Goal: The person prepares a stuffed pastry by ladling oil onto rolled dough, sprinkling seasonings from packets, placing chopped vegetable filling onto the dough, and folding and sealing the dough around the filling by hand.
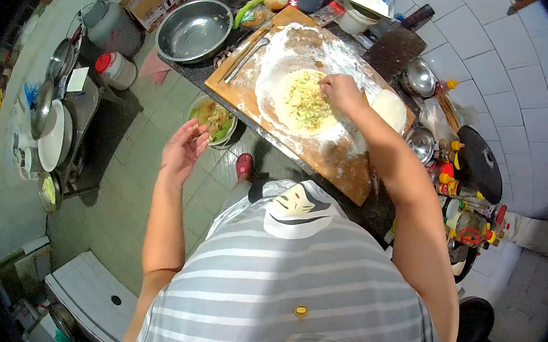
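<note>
Hovering beside the board (346, 178), left hand (184, 149) spreads loosely; on it, right hand (344, 93) bunches at the topped dough round (304, 103), pinch unclear, dough likely soft, tearable, best held from beneath.

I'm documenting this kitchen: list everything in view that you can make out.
floured wooden board: 1, brown, on counter
round dough sheet with chopped filling: 1, yellow-green, on board
round plain dough piece: 1, white, board's right side
wide metal basin: 1, silver, left of board
long vegetable stalk: 1, green, beside basin
small metal bowls: 2, silver, right of board
red-lidded plastic tub: 1, white, left background
cardboard box: 1, brown, upper left
capped bottles: several, mixed colours, right
remaining clutter: uncountable, mixed, frame edges
striped shirt: 1, grey-white, worn
left hand: 1, bare, left of board
right hand: 1, bare, over dough sheet
</note>
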The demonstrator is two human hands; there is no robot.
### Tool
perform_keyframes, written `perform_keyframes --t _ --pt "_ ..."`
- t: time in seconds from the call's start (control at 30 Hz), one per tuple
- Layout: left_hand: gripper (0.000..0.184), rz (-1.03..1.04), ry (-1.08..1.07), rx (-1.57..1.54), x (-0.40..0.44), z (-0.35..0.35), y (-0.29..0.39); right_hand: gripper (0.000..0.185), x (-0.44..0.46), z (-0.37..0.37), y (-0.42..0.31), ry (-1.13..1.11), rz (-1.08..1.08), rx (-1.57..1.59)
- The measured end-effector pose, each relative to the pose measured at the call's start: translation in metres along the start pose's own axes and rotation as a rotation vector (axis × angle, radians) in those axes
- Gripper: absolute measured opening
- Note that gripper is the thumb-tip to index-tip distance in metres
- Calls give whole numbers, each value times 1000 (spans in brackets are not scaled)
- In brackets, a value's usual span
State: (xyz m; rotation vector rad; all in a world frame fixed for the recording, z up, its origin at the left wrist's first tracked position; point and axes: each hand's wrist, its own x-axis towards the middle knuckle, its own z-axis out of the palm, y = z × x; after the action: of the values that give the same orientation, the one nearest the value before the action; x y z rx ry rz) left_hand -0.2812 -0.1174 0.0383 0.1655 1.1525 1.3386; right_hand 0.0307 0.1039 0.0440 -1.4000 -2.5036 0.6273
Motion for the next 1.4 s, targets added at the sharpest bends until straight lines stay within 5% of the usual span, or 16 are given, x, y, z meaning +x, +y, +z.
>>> perform_keyframes --t 0.23,1.03,1.3,1.4 --pt "32 -17 143 -47 -5 -40 2 16 -6 -19 -18 -97 18 -112" --pt "35 -39 47 -23 18 -19 6 16 -21 -30 -14 29 147 28" --pt "36 -47 -12 50 19 24 4 25 -49 -42 25 292 700 1424" --pt "39 -90 -35 130 22 42 -9 27 -119 -62 69 473 607 1713"
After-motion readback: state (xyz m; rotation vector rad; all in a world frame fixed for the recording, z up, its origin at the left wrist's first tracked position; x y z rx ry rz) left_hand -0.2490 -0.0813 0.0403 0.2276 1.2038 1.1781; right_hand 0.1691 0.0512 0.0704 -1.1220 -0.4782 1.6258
